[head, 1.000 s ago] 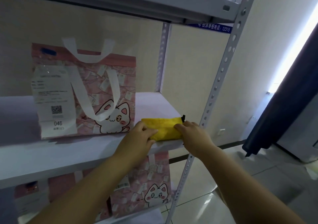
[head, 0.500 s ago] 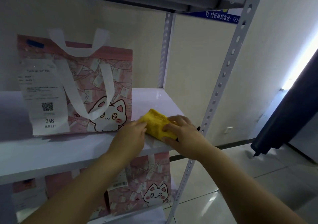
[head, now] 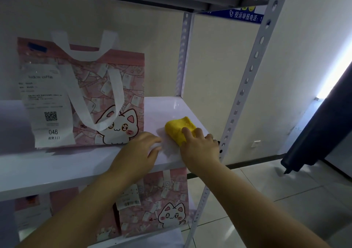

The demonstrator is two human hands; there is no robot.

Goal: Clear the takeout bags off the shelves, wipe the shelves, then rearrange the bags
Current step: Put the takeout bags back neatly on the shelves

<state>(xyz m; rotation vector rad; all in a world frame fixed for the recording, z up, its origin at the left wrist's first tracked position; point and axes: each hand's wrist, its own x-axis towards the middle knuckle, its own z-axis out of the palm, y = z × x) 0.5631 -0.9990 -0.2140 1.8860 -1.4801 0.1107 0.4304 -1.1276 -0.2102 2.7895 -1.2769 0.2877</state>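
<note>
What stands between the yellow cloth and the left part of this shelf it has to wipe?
The pink cat bag stands upright on the shelf left of the yellow cloth, covering that stretch. The left hand rests on the shelf between them.

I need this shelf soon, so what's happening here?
A person holds a folded yellow cloth against the right end of the white shelf with the right hand, apparently wiping it. The left hand rests on the shelf beside it, holding nothing. A pink cat-print takeout bag stands on this shelf to the left; a second bag sits on the level below.
</note>
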